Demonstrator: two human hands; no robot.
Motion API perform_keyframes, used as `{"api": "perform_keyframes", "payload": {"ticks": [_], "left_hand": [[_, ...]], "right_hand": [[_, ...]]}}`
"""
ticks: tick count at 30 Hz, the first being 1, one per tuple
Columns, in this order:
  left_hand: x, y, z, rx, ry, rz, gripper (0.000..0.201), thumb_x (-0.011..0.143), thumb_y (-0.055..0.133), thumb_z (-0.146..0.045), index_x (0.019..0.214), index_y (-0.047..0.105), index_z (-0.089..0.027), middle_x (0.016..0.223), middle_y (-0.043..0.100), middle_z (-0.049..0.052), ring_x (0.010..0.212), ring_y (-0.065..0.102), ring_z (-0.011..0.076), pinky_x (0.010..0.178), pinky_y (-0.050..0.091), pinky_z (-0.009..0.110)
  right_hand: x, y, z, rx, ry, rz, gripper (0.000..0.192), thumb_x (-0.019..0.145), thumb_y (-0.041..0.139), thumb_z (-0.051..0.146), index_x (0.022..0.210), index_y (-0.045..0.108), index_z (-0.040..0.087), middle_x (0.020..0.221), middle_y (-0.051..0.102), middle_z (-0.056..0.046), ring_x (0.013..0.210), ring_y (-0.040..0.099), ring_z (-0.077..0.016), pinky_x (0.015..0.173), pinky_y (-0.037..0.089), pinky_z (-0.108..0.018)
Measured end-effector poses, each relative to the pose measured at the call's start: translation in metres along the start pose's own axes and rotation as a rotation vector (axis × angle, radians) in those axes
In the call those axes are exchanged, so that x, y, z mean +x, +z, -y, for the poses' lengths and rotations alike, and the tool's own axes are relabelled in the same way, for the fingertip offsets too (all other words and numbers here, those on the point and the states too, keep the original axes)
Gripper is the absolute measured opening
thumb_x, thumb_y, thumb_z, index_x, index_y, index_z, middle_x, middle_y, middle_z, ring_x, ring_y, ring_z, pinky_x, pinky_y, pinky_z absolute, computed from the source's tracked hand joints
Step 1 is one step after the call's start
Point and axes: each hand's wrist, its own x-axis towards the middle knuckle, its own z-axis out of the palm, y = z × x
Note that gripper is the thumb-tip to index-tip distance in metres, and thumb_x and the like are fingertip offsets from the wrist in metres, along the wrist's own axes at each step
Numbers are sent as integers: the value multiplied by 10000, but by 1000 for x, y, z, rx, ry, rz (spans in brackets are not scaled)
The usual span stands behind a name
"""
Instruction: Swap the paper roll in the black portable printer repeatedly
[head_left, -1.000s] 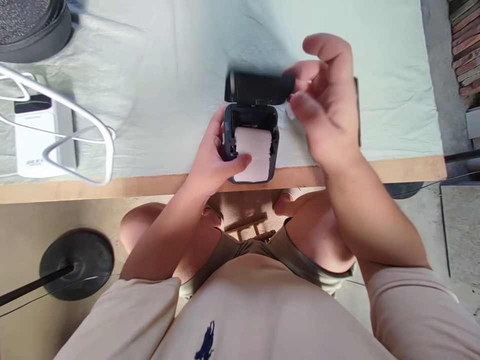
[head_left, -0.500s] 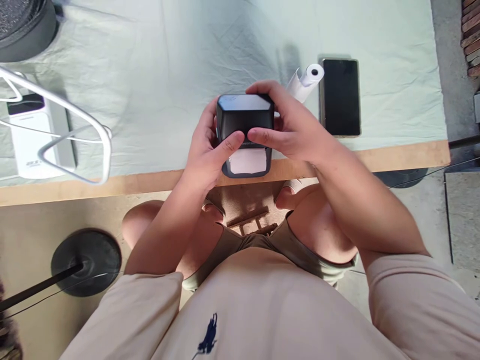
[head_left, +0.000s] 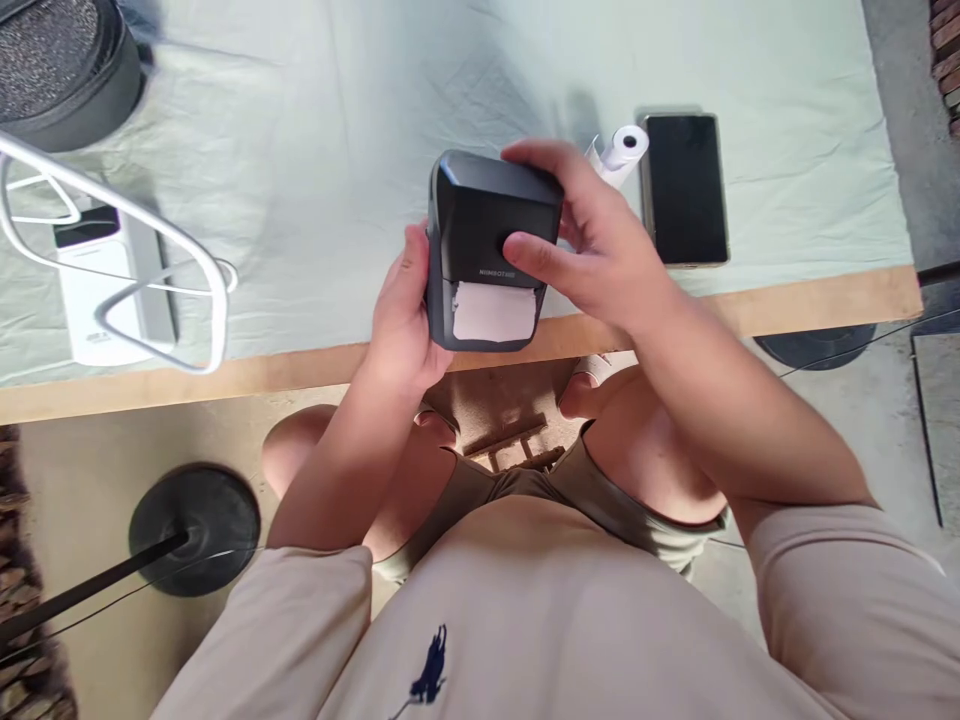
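Both hands are closed on the small dark label printer (head_left: pixel 487 250), which I hold lifted just above the near edge of the table (head_left: pixel 825 300): my left hand (head_left: pixel 401 320) cups its left side from beneath, and my right hand (head_left: pixel 600 250) wraps the top and right side with the thumb pressed on the lid above the printed brand name. It looks to me like a light, stiff plastic box with smooth, rounded corners, so it could slip; the flat sides are the sure places to hold, not the lid or the paper. A white tongue of paper (head_left: pixel 493 310) shows at the slot on the near face; the roll it presumably comes from is shut inside, out of sight. Beyond my right fingers a spare paper roll (head_left: pixel 622 150) lies on the pale green cloth (head_left: pixel 337 150), just beside a dark phone (head_left: pixel 684 188). Farther left sit a white power bank (head_left: pixel 97 290) under a white hanger (head_left: pixel 195 250), and at the far corner a round black thing (head_left: pixel 60 60) I cannot identify for sure.
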Motion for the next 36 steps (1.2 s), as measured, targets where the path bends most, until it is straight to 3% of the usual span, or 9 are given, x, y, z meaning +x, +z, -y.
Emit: {"api": "perform_keyframes", "payload": {"ticks": [7, 16, 19, 21, 23, 25, 28, 32, 36], "left_hand": [[-3, 1, -8, 66, -19, -102, 318, 1053, 557, -477, 978, 755, -240, 1197, 766, 83, 1334, 643, 292, 1118, 553, 361], [4, -9, -5, 151, 6, -77, 338, 1064, 485, -468, 951, 683, -218, 1085, 755, 79, 1367, 614, 324, 1220, 484, 507], [8, -12, 3, 136, 26, -65, 278, 1028, 540, -450, 922, 664, -224, 1025, 769, 77, 1487, 503, 342, 1227, 472, 498], [11, -13, 5, 105, 19, 3, 332, 1021, 533, -516, 948, 678, -226, 1069, 777, 90, 1542, 432, 352, 1226, 469, 509], [12, -14, 6, 86, 4, 59, 333, 1016, 544, -519, 998, 701, -226, 1114, 773, 92, 1559, 414, 350, 1224, 469, 526], [12, -15, 6, 104, 5, 55, 266, 1001, 593, -463, 1021, 716, -227, 1112, 770, 84, 1555, 425, 350, 1218, 474, 530], [11, -16, 8, 159, 18, 25, 265, 982, 629, -467, 1030, 727, -226, 1156, 767, 77, 1549, 433, 364, 1203, 490, 515], [11, -15, 10, 184, 20, 20, 323, 983, 632, -508, 1101, 726, -222, 1252, 750, 66, 1563, 412, 375, 1220, 469, 523], [13, -14, 12, 240, -19, 72, 388, 851, 794, -555, 1118, 705, -288, 1173, 771, 44, 1586, 359, 415, 1238, 423, 559]], "right_hand": [[2, -6, 14, -27, -34, 118, 716, 877, 708, 551, 1505, 498, 278, 1623, 506, -59, 1525, 469, -321, 1292, 419, -474], [-4, -10, 25, -12, -74, 128, 812, 757, 835, 315, 1488, 483, 350, 1661, 454, 3, 1584, 413, -283, 1369, 359, -452], [-4, -13, 28, -127, -147, -28, 760, 767, 803, 384, 1458, 511, 263, 1586, 511, -49, 1524, 474, -295, 1275, 465, -443], [-3, -16, 31, -285, -129, -234, 602, 788, 779, 442, 1321, 593, 232, 1317, 644, -63, 1258, 648, -284, 1020, 601, -421], [-2, -20, 32, -335, -93, -412, 354, 855, 737, 455, 1118, 625, 247, 970, 627, -18, 916, 705, -218, 786, 589, -379], [-2, -22, 32, -252, -89, -470, 175, 937, 666, 409, 976, 573, 266, 803, 553, 16, 765, 695, -179, 716, 548, -357], [-5, -24, 33, -221, -130, -381, 160, 946, 655, 377, 937, 528, 279, 911, 682, 12, 861, 723, -189, 741, 552, -355], [-7, -24, 37, -445, -109, -205, 39, 964, 616, 328, 985, 618, 294, 1129, 751, 21, 983, 728, -202, 822, 580, -370], [-4, -20, 37, -664, 12, -6, 258, 865, 710, 340, 1121, 681, 321, 1112, 770, -14, 866, 715, -263, 781, 589, -445]]}}
